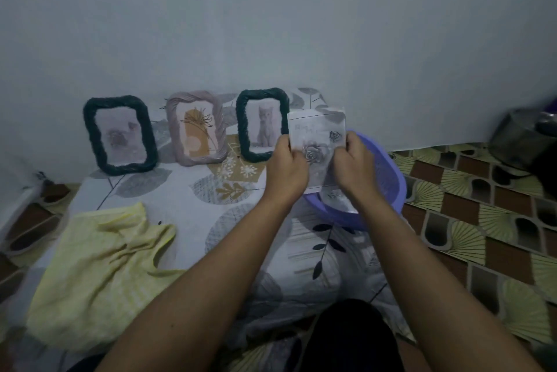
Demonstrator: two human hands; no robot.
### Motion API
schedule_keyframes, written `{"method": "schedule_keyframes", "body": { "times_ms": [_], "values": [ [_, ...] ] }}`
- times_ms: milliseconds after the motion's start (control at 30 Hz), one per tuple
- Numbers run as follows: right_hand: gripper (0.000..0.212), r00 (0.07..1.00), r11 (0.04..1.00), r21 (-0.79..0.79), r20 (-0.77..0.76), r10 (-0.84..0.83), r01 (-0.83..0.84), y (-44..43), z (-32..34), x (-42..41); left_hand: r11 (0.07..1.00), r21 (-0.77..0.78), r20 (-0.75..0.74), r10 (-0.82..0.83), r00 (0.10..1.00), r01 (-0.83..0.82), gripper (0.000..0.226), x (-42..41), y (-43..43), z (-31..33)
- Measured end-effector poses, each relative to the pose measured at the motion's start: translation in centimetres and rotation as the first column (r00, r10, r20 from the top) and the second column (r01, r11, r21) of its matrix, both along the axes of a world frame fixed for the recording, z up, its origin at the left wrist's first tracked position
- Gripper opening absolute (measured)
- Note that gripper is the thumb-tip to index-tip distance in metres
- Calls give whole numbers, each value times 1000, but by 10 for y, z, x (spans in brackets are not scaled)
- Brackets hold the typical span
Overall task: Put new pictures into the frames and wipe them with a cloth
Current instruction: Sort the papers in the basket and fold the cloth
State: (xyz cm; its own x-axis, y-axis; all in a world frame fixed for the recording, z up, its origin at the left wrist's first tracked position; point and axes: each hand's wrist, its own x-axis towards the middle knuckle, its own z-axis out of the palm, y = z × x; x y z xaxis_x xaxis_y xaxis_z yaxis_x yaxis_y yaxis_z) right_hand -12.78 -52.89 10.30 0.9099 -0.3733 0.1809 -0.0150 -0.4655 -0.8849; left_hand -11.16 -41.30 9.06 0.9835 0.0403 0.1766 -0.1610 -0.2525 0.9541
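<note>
You've got the rose picture (319, 142) up in both hands, upright just above the purple basket (388, 178), printed face toward you. My read is you're checking it or squaring it up before it goes into a frame. Your left hand (286, 172) pinches its left edge, thumb on the front and fingers curled behind. Your right hand (357, 169) clamps the right edge the same way, which keeps the sheet flat. More pale paper lies down in the basket, likely the supply of prints.

Just left of the basket, the dark cat frame (242, 130) leans against the wall. Further left stands the pink frame (174, 130) with a plant print, then another dark frame (90, 130) with a blurry picture, all propped to face you. Well left of the basket and nearer you, the yellow cloth (99, 266) lies crumpled on the leaf-print sheet (180, 191), within reach for wiping, not yet in hand.
</note>
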Motion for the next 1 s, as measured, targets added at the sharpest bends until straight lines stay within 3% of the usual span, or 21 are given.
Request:
{"method": "schedule_keyframes", "body": {
  "times_ms": [67, 133, 233, 267, 333, 467, 633, 800, 1000],
  "values": [
    [41, 996, 999, -51, -94, 2, -7, -19, 1, 6, 993, 24, -80, -114, 990, 117, 39, 6, -18, 0],
    [61, 983, 995, -94, -180, 22, -40, -35, 2, 12, 984, -47, -154, -174, 973, 169, 55, 13, -36, -3],
    [59, 938, 978, -184, -344, 29, -97, -54, -5, 24, 964, -263, -427, -152, 891, 38, 73, 28, -58, -10],
    [49, 914, 974, -196, -404, 27, -115, -60, -9, 29, 942, -337, -503, -179, 846, -1, 72, 34, -64, -11],
    [39, 866, 966, -208, -500, 31, -154, -67, -16, 38, 905, -425, -571, -248, 783, -23, 47, 43, -69, -14],
    [44, 790, 945, -227, -611, 49, -235, -76, -27, 47, 908, -417, -666, -275, 694, -40, 36, 56, -73, -19],
    [46, 769, 933, -246, -638, 47, -261, -78, -33, 50, 900, -428, -704, -272, 656, -86, 28, 70, -74, -29],
    [44, 771, 900, -325, -636, 19, -290, -71, -36, 53, 936, -333, -744, -188, 642, -112, 22, 76, -79, -35],
    [55, 748, 931, -250, -663, 37, -267, -72, -40, 54, 936, -314, -760, -147, 634, -160, 23, 82, -80, -43]
  ]
}}
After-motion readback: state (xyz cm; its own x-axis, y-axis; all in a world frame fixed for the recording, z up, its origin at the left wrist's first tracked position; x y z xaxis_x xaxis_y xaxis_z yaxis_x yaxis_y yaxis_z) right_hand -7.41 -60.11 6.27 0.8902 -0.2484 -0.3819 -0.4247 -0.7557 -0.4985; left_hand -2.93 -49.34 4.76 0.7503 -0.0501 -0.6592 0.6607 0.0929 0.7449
